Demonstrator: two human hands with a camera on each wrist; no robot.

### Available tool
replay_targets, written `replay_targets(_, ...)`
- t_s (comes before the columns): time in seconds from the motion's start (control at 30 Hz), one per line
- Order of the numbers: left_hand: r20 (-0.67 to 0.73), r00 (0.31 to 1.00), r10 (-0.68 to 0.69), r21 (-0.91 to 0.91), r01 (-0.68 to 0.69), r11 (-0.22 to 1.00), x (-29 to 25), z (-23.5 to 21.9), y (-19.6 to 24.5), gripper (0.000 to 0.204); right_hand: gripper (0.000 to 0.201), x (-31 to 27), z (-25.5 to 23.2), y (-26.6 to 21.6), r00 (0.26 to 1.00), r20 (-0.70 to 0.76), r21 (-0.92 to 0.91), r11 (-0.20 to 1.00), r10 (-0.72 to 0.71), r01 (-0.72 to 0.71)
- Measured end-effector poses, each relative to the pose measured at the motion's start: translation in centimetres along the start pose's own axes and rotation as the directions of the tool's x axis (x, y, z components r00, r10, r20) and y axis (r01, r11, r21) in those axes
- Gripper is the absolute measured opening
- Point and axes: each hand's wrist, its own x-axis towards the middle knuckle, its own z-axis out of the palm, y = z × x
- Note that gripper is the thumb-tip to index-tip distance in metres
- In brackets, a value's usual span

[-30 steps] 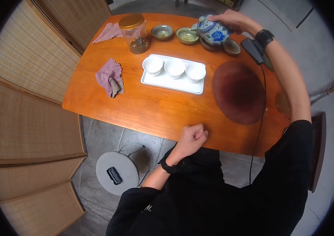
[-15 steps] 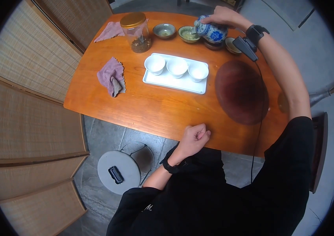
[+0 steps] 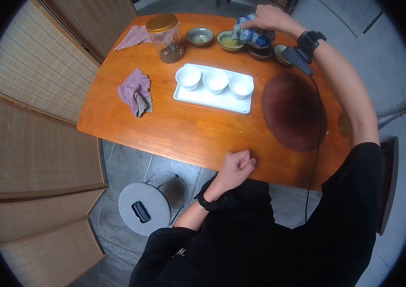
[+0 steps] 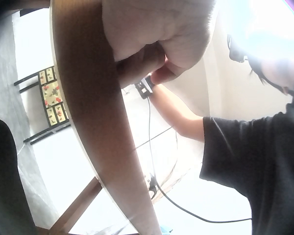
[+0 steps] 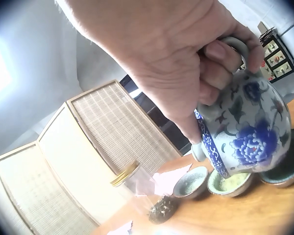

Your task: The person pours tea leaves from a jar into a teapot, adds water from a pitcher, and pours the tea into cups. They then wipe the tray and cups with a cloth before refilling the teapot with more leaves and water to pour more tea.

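Note:
My right hand [image 3: 273,20] grips a blue-and-white teapot [image 3: 262,41] by its handle at the far right of the table. In the right wrist view the fingers curl through the handle and the thumb presses by the lid knob [image 5: 198,152]. The teapot is tipped to the left, with its spout end over a small bowl [image 3: 230,49] of yellow-green contents. A dark bowl [image 3: 261,56] stands below the teapot. At the near table edge rests my left hand [image 3: 234,171], its fingers curled into a fist around nothing.
Three white cups [image 3: 215,83] stand on a white tray [image 3: 208,101] mid-table. Behind them are a gold-lidded jar [image 3: 171,48] and a grey bowl [image 3: 199,43]. A purple cloth [image 3: 134,92] lies left, a dark red round mat [image 3: 291,112] right. A cable [image 3: 314,165] hangs from my right wrist.
The teapot has tipped further over the yellow-green bowl, my right hand rising slightly with it. My left hand keeps its place at the table edge.

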Motion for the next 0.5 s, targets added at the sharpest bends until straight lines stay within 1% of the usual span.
replay_targets(0.03,0.000,1.000,0.002,0.004,-0.002,1.000,0.0,0.0,0.0,0.040,0.068,-2.5,-2.3,-2.4,0.999,0.031,-0.006,0.999,0.039,-0.038)
replay_targets(0.07,0.001,1.000,0.003,0.008,-0.003,1.000,0.0,0.0,0.0,0.040,0.067,-3.9,-3.6,-3.7,0.995,0.062,-0.013,0.997,0.078,-0.077)
replay_targets(0.17,0.002,1.000,0.008,0.010,-0.008,1.000,0.0,0.0,-0.1,0.040,0.074,-3.5,-2.9,-3.1,0.998,-0.025,0.014,0.998,0.062,-0.062)
replay_targets(0.27,0.000,1.000,0.008,0.009,-0.008,1.000,0.0,0.0,-0.1,0.040,0.071,-3.6,-3.2,-3.3,0.998,-0.013,0.012,0.998,0.060,-0.060)
replay_targets(0.37,0.003,1.000,0.003,0.014,-0.003,1.000,0.0,0.0,-0.1,0.040,0.071,-3.1,-3.1,-3.1,0.996,0.005,-0.039,0.996,0.085,-0.085)
replay_targets(0.47,0.002,1.000,0.004,0.016,-0.004,1.000,0.0,0.0,0.0,0.040,0.072,-2.9,-3.0,-2.8,0.996,0.012,-0.035,0.995,0.093,-0.092)
replay_targets(0.5,0.001,1.000,0.005,0.016,-0.005,1.000,0.0,0.0,0.0,0.040,0.072,-3.0,-3.1,-2.8,0.995,0.037,-0.010,0.995,0.097,-0.097)
